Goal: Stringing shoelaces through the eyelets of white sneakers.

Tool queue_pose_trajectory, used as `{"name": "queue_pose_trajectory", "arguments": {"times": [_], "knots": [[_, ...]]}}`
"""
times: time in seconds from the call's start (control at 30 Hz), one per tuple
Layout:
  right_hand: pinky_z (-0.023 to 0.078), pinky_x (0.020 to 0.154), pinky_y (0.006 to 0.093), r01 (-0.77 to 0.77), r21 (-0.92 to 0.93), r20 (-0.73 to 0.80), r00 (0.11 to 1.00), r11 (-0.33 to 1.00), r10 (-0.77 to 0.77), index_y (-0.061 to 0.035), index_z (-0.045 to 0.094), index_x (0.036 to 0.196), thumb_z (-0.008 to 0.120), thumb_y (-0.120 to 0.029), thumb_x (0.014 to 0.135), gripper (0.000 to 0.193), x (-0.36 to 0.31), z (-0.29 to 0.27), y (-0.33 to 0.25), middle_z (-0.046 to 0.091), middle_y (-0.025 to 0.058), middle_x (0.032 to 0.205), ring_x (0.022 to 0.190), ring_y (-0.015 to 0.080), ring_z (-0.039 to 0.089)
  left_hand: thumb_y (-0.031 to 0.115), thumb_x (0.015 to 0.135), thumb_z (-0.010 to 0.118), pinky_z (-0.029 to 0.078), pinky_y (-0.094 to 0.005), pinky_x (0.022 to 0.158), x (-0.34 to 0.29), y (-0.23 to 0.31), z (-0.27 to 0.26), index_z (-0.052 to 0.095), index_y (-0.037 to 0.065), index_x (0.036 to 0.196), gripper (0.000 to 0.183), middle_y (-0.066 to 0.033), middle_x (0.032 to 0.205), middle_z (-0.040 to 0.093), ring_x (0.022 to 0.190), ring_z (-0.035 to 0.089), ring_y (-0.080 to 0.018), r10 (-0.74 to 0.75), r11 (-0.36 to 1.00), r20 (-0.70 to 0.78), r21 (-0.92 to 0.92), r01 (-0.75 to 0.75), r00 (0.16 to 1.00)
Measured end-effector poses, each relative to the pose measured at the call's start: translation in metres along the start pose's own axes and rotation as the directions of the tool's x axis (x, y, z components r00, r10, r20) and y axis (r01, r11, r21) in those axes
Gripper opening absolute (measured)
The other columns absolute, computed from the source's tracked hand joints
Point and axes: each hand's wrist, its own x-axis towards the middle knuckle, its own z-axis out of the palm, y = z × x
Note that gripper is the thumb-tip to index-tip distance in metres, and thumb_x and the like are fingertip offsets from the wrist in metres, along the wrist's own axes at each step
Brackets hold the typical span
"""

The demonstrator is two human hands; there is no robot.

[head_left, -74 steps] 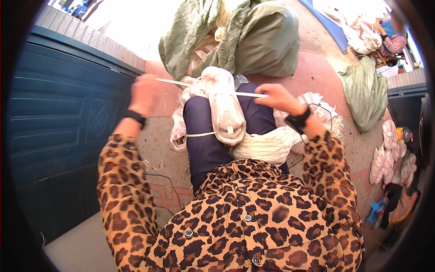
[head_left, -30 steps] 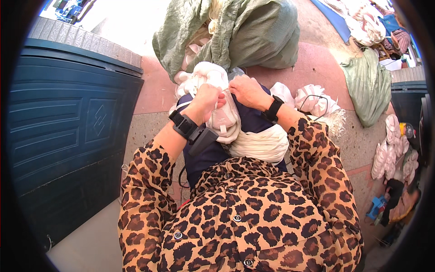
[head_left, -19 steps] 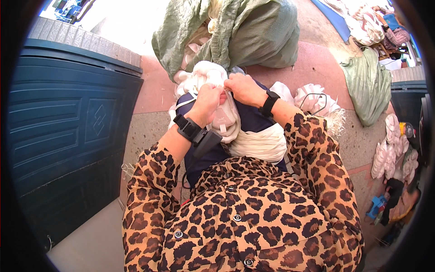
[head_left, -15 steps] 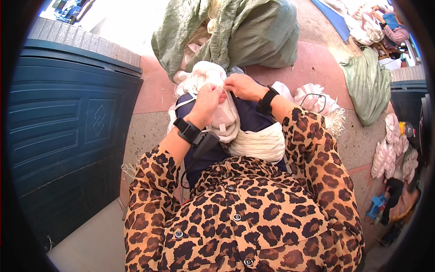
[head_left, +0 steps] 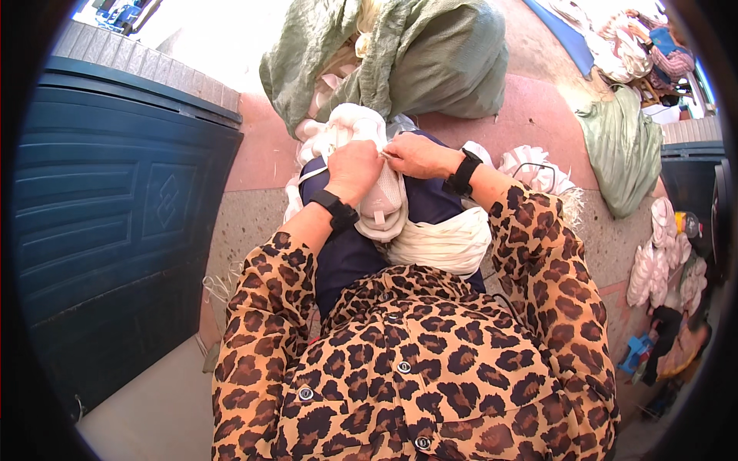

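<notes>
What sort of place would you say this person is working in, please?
Probably an outdoor yard or pavement used for sorting cloth scraps: sunlit paved ground, a dark blue metal gate, big green sacks stuffed with white fabric, and more bundles alongside. Both hands work a white cloth bundle on the lap.

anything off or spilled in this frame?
Nothing looks damaged. Both hands, left hand and right hand, pinch a white cloth bundle on the lap. Untidy bits: the green sack gapes with white cloth spilling out, and loose white strands lie on the floor by the blue bin.
</notes>
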Motion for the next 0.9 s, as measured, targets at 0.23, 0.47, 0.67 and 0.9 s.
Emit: {"name": "queue_pose_trajectory", "arguments": {"times": [0.23,0.47,0.67,0.9], "knots": [[0.043,0.072,0.0430,0.071,0.143,-0.226,0.973,0.987,-0.038,-0.0005,0.059,0.081,0.048,-0.014,0.073,0.019,-0.004,0.010,-0.001,0.057,0.0209,0.080,0.079,0.0362,0.055,0.013,0.076,0.049,0.048,-0.0383,0.055,-0.010,0.002,0.006,0.056,0.005,0.075,0.011,-0.0141,0.069,0.060,0.065,0.061,-0.0301,0.230,0.956,-0.080,0.205,-0.210,0.970],[0.043,0.071,0.0389,-0.006,-0.076,-0.440,0.898,0.997,-0.028,-0.0079,0.060,0.081,0.058,-0.017,0.073,0.012,-0.017,0.021,-0.022,0.055,0.0095,0.093,0.090,0.0266,0.051,0.009,0.079,0.045,0.046,-0.0396,0.054,-0.024,0.000,-0.021,0.053,0.004,0.074,0.011,-0.0139,0.070,0.059,0.065,0.060,-0.0294,0.429,0.889,-0.035,0.192,-0.415,0.903],[0.045,0.066,0.0331,0.468,-0.044,-0.280,0.842,0.883,-0.460,-0.0072,0.059,0.073,0.060,-0.015,0.072,0.008,-0.034,0.027,-0.105,0.058,0.0064,0.070,0.072,0.0226,0.056,0.016,0.085,0.048,0.042,-0.0233,0.053,-0.044,-0.056,-0.063,0.056,0.000,0.086,0.018,-0.0049,0.063,0.054,0.053,0.049,-0.0110,0.100,0.872,0.069,-0.486,-0.054,0.993],[0.045,0.067,0.0420,-0.146,0.178,-0.327,0.924,0.973,0.198,-0.0059,0.054,0.093,0.052,-0.027,0.082,0.024,0.010,0.007,-0.064,0.060,0.0176,0.077,0.077,0.0337,0.058,0.014,0.085,0.047,0.041,-0.0212,0.049,-0.039,-0.077,-0.025,0.056,-0.001,0.095,0.020,-0.0021,0.062,0.055,0.052,0.048,-0.0069,-0.080,0.772,0.143,-0.617,0.152,0.987]]}}
